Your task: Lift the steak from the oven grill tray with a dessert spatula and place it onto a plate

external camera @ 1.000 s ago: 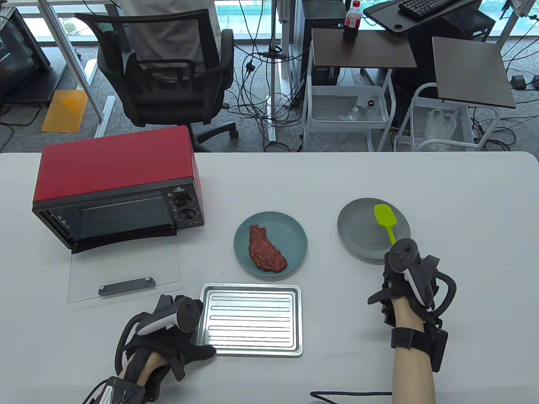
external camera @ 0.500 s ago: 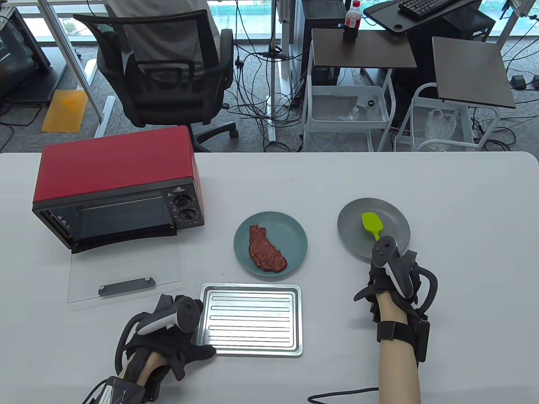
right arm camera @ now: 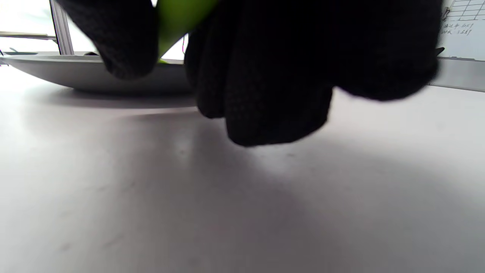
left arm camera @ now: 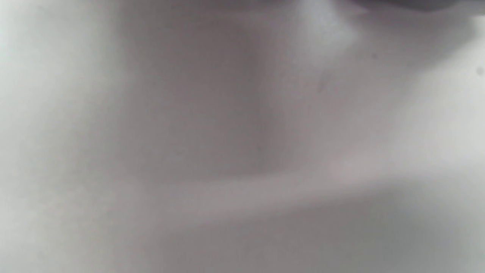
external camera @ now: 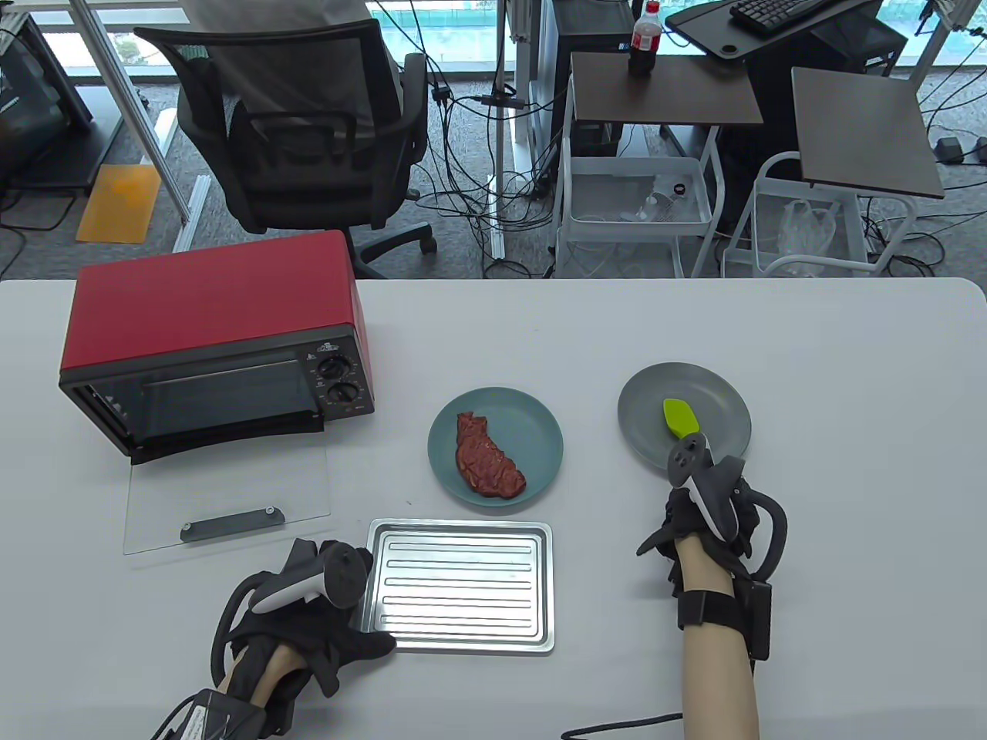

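Note:
The brown steak (external camera: 487, 459) lies on the teal plate (external camera: 532, 420) at the table's middle. Just in front stands the bare metal oven grill tray (external camera: 461, 586). My left hand (external camera: 324, 617) rests at the tray's left edge, its thumb lying on the front left corner. My right hand (external camera: 690, 478) grips the handle of the green dessert spatula (external camera: 680, 416), whose blade is over the grey plate (external camera: 717, 401). In the right wrist view, dark fingers (right arm camera: 265, 76) curl round the spatula's green handle (right arm camera: 178, 15), with the grey plate's rim (right arm camera: 75, 72) behind.
A red toaster oven (external camera: 212, 331) stands at the left with its glass door (external camera: 224, 505) folded down onto the table. A black cable (external camera: 617, 724) lies near the front edge. The left wrist view is only blur.
My right hand has drawn left and back toward me, pulling the spatula blade from the grey plate's far side to its middle. The left hand, tray and steak have not moved.

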A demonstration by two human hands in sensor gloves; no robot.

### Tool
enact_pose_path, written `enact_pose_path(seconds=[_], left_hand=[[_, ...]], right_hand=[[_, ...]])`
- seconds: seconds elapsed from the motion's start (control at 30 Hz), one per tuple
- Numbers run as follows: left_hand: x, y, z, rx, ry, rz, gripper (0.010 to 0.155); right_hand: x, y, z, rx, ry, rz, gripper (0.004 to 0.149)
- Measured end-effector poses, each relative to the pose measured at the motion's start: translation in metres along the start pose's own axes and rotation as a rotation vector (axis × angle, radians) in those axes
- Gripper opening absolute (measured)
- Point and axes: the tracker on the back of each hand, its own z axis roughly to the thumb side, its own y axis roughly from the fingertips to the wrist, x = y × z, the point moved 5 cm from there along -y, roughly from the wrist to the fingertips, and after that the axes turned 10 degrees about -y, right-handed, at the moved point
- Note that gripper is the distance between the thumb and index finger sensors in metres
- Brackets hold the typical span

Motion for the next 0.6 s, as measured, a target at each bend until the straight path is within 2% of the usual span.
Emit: enact_pose_path(seconds=[0.4,0.6], left_hand=[[0.000,0.000,0.000,0.000,0.001,0.001,0.104],[0.000,0.000,0.000,0.002,0.001,0.002,0.103]], right_hand=[[-0.002,0.003,-0.010,0.017,-0.029,0.021,0.068],[-0.019,0.009,-0.016,0.014,-0.060,-0.003,0.073]])
